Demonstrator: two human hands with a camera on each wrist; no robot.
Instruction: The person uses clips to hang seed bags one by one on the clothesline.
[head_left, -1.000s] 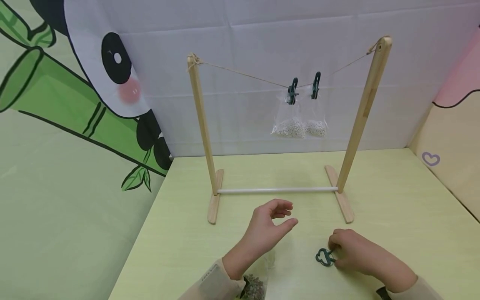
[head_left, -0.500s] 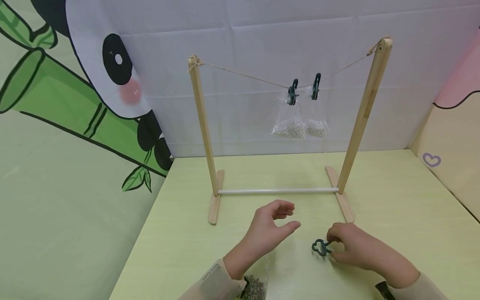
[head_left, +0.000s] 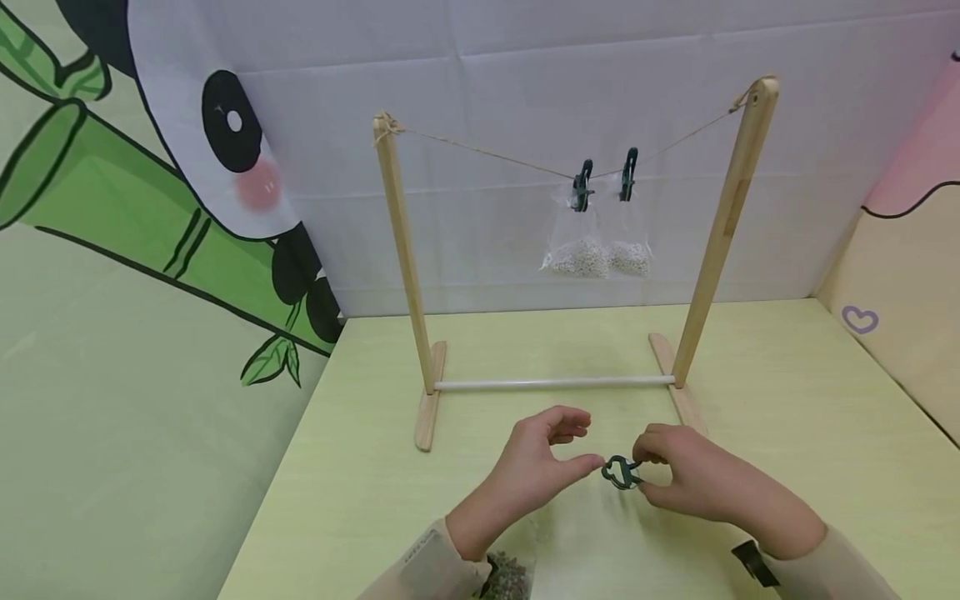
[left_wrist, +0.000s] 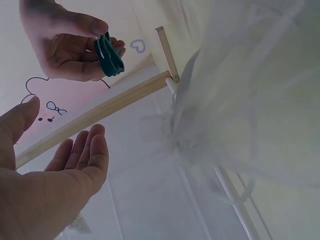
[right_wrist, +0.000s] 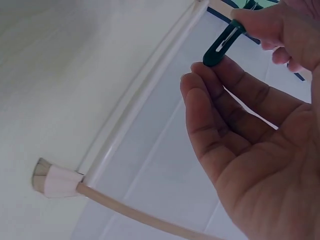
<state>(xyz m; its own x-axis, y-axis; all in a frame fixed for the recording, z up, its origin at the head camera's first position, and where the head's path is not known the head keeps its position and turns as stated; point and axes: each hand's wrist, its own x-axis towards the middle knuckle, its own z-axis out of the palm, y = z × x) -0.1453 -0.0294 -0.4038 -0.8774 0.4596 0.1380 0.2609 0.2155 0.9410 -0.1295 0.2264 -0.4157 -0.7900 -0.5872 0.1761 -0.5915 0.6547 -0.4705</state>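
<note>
While right hand (head_left: pixel 693 479) pinches dark green clip (head_left: pixel 619 472), looped handles showing, left hand (head_left: pixel 543 454) hovers relaxed.

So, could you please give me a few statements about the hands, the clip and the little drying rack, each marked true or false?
1. The right hand pinches a dark green clip. True.
2. Three bags hang from the string. False: two bags hang there, each under its own clip.
3. The left hand grips the clip. False: its fingers are loosely open beside it.
4. The wooden rack stands on the table. True.
</note>
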